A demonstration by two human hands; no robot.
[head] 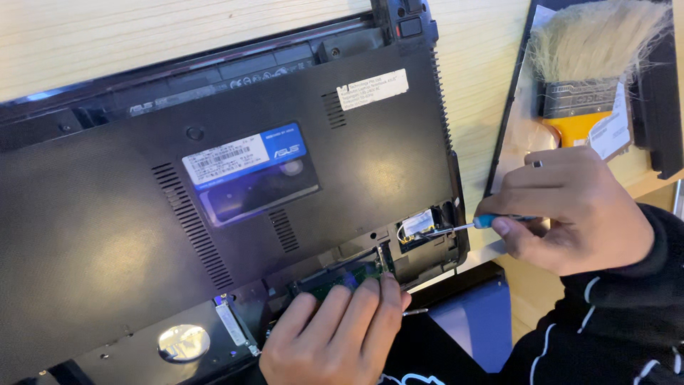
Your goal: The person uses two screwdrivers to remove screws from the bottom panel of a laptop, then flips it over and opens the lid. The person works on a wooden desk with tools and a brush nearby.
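Observation:
A black laptop (128, 235) lies upside down on a wooden table, its bottom cover partly removed along the near edge. My left hand (335, 339) rests fingers-down on the exposed green memory board (340, 276). My right hand (570, 210) grips a small blue-handled screwdriver (467, 225), whose tip sits in the open corner bay by a small card with thin wires (417, 224). A silver hard drive (185, 342) shows in the open bay at lower left.
A wide paintbrush with pale bristles and an orange handle (595, 64) lies at upper right on a dark-edged panel (509, 107). A blue-grey flat object (477, 321) sits below the laptop's corner. Light wooden tabletop (142, 36) stretches behind.

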